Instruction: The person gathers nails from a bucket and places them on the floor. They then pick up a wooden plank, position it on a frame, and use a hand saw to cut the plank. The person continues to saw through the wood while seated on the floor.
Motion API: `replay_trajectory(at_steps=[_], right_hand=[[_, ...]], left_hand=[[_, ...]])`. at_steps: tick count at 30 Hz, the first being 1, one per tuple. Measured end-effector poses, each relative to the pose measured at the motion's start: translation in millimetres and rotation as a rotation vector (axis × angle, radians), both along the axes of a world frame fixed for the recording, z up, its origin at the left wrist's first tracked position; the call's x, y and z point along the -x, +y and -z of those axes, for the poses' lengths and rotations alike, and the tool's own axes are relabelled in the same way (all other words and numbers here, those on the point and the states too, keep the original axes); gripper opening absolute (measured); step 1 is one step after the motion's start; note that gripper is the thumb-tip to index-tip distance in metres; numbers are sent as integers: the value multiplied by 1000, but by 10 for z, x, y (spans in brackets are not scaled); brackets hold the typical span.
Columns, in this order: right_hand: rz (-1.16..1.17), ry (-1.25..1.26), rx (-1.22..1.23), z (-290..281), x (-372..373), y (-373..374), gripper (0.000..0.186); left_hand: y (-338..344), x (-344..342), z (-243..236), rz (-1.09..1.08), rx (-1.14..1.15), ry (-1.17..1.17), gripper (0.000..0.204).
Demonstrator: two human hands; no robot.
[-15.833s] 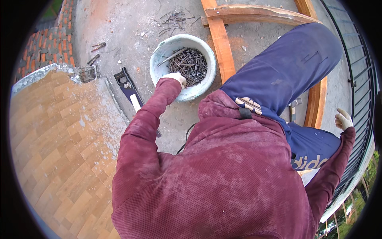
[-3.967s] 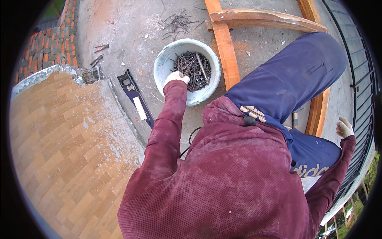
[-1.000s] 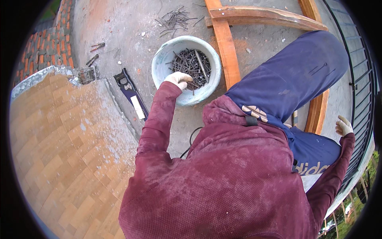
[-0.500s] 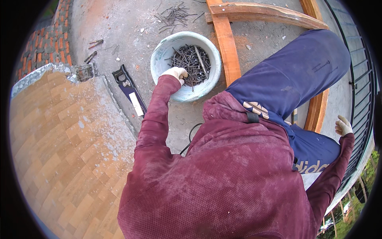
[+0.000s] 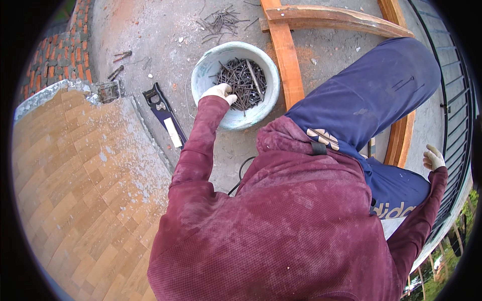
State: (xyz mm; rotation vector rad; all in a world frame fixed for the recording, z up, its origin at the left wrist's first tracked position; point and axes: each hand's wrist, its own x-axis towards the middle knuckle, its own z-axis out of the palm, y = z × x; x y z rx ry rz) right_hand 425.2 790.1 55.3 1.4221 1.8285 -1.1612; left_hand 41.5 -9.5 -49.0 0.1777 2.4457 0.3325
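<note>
Black railing (image 5: 445, 105) down the right edge, timber beams (image 5: 284, 62) upper right. Pale bucket (image 5: 204, 75) upper centre, just left of one beam; handsaw (image 5: 163, 109) on the floor, left of the bucket. Gloved right hand (image 5: 434, 157), far right near the railing: fingers loosely curled, a bit parted. Gloved left hand (image 5: 219, 92) over the bucket's left side, thumb and forefinger apart (can't tell if anything's between, from here). Dark nails (image 5: 241, 80) heaped in the bucket, beside those fingertips.
</note>
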Motion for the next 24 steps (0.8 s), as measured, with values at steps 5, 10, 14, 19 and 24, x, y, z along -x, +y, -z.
replay_trajectory(at_steps=[5, 10, 14, 19, 24], right_hand=[[9, 19, 6, 8, 5, -5, 51], [77, 58, 7, 72, 41, -3, 52], [89, 33, -27, 60, -5, -39, 54], [73, 36, 10, -2, -5, 3, 48], [65, 44, 40, -8, 46, -11, 49]], left_hand=[[355, -188, -186, 29, 197, -362, 48], [180, -122, 36, 30, 173, -401, 39], [-196, 154, -256, -187, -188, -542, 21], [-198, 753, -544, -239, -427, -109, 22], [15, 1264, -719, -190, -223, 458, 36]])
